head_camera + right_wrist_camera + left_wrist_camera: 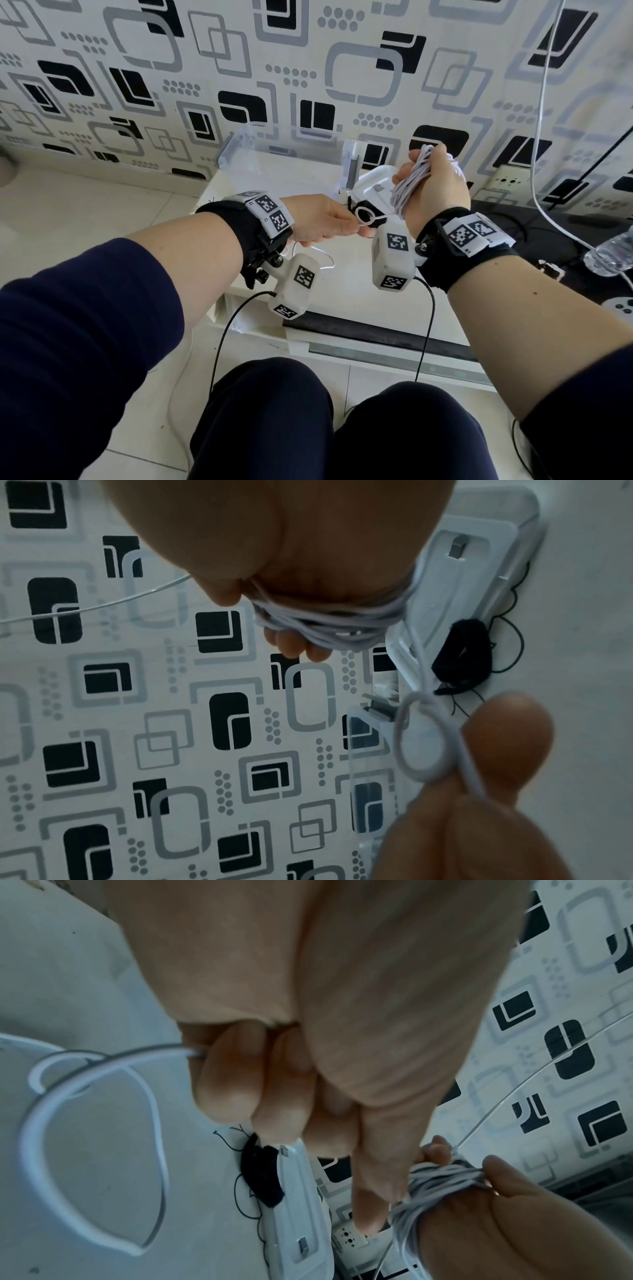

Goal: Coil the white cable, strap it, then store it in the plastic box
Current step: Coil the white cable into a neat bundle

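The white cable (409, 183) is wound in several turns round my right hand (436, 186), which is raised in front of the wall; the coil (329, 626) crosses the palm and the fingers curl over it. My left hand (327, 221) pinches the cable's loose end (164, 1053) just left of the coil, with a small loop (423, 746) by the thumb. The slack curves over the tabletop (31, 1139). A black strap (262, 1173) lies on the table by the box lid (298, 1218). Behind stands the clear plastic box (270, 156), open.
A white low cabinet top (342, 281) carries the box and lid. On the right a thin white cord (539, 137) hangs down the patterned wall past a wall socket (507, 178). A water bottle (613, 255) lies on a dark surface at far right.
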